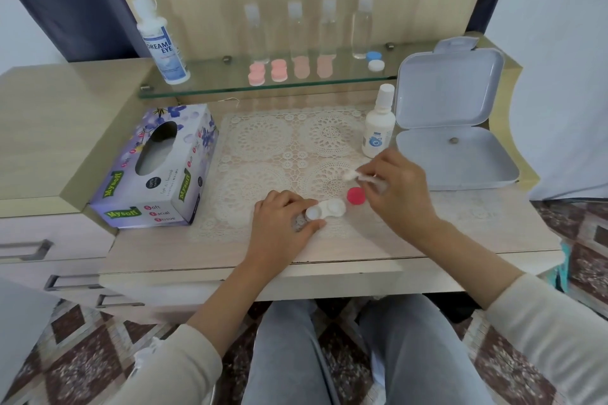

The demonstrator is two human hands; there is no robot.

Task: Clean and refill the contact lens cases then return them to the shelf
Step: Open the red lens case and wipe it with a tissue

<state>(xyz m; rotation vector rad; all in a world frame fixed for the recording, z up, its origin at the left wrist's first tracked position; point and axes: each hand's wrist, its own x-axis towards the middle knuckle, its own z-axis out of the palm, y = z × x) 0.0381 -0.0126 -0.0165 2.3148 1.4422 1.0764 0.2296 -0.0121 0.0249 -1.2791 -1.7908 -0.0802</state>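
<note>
A white contact lens case [329,209] with both wells uncovered lies on the lace mat [263,148]. My left hand [283,223] pinches its left end and holds it down. A red cap [356,196] lies just to the right of the case. My right hand [398,187] hovers above the cap, gripping a cotton swab [353,175] whose white tip points left. A small white solution bottle [378,123] stands behind my right hand. Several pink cases [279,71] and a blue-and-white case [375,61] sit on the glass shelf [230,89].
A tissue box [158,171] stands left of the mat. A large solution bottle [163,39] and several clear bottles [329,29] stand on the shelf. An open grey plastic box [460,158] lies at the right. Drawers [49,250] are at the left.
</note>
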